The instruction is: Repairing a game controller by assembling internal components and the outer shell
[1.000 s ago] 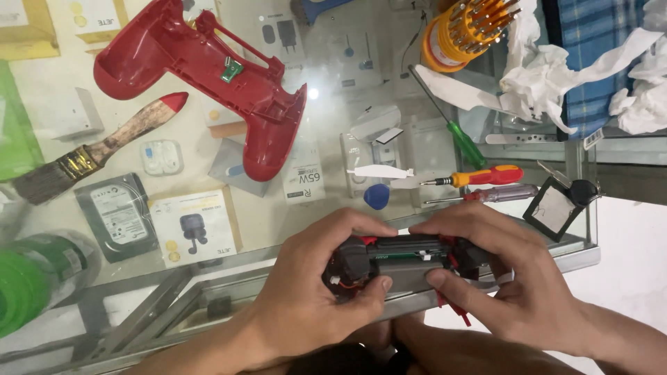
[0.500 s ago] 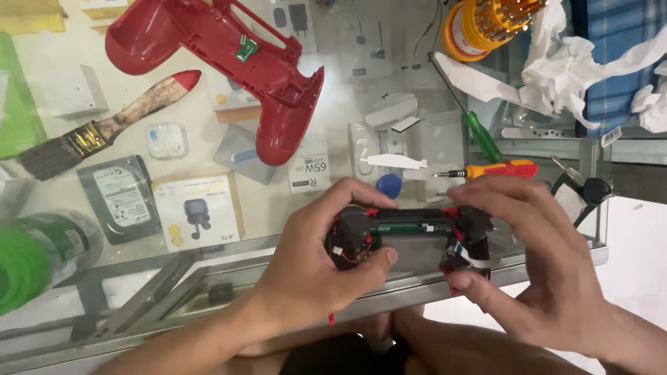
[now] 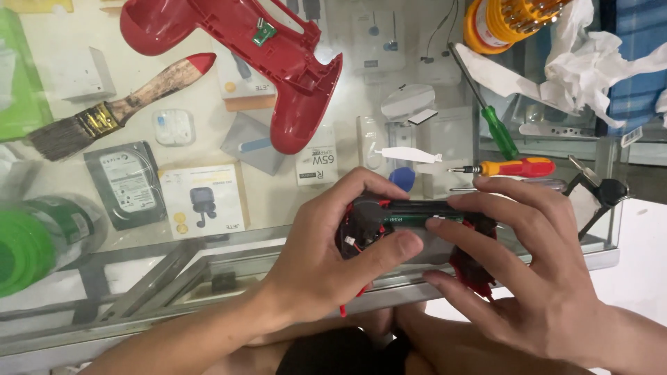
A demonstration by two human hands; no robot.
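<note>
The opened game controller body [image 3: 410,232] is held in both hands just over the near edge of the glass counter [image 3: 292,201], toward its right end. The left hand [image 3: 326,257] is closed around the controller's left grip, with the thumb pressed across the inner board and the fingers curled over the far side. The right hand [image 3: 528,278] is wrapped over the right grip, its fingers laid across the top and front of the part, gripping it.

As for progress, the disassembly is judged to be well under way: the red rear shell [image 3: 243,48] is already off and lies hollow side up near the far edge of the counter, well apart from the hands. The green circuit board, black inner frame and thin red wires are exposed in the held half. Whether any screw or cable is loose cannot be told, since the fingers hide much of the part.

The red-and-yellow screwdriver [image 3: 507,167] lies untouched just beyond the right hand, with a green-handled screwdriver [image 3: 490,114] beside it. A paintbrush [image 3: 118,107] rests toward the far left corner.
</note>
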